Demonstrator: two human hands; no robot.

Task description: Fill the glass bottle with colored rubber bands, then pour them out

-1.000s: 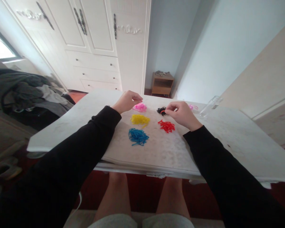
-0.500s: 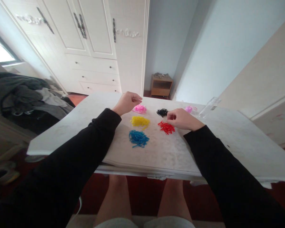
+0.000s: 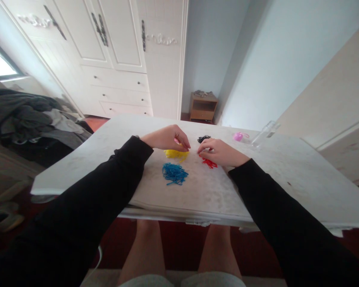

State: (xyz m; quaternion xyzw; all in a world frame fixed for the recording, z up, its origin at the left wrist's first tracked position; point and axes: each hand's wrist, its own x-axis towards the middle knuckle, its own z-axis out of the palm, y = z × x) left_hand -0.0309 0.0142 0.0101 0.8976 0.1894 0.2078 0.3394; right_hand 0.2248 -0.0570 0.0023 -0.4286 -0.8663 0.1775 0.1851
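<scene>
My left hand [image 3: 170,136] reaches over the yellow rubber bands [image 3: 174,153], its fingers bent down and its fingertips pinched at the pile's right edge. Whatever is between them is too small to make out. Behind this hand the pink rubber bands [image 3: 176,141] are mostly covered. My right hand [image 3: 218,151] hovers at the red rubber bands [image 3: 210,162], hiding part of them, with thumb and forefinger drawn together; their contents do not show. Close behind it lie the black rubber bands [image 3: 203,138]. Nearer to me is a loose pile of blue rubber bands [image 3: 175,173].
On the white table [image 3: 272,183], a clear plastic container [image 3: 265,134] and a pink object [image 3: 238,136] sit at the back right. Clothes [image 3: 32,117] are heaped left of the table. A white wardrobe [image 3: 119,89] and a small wooden cabinet [image 3: 202,107] stand beyond.
My left hand has moved right and toward me, from the pink pile to the yellow one. My right hand has shifted slightly left, bringing both hands' fingertips closer together.
</scene>
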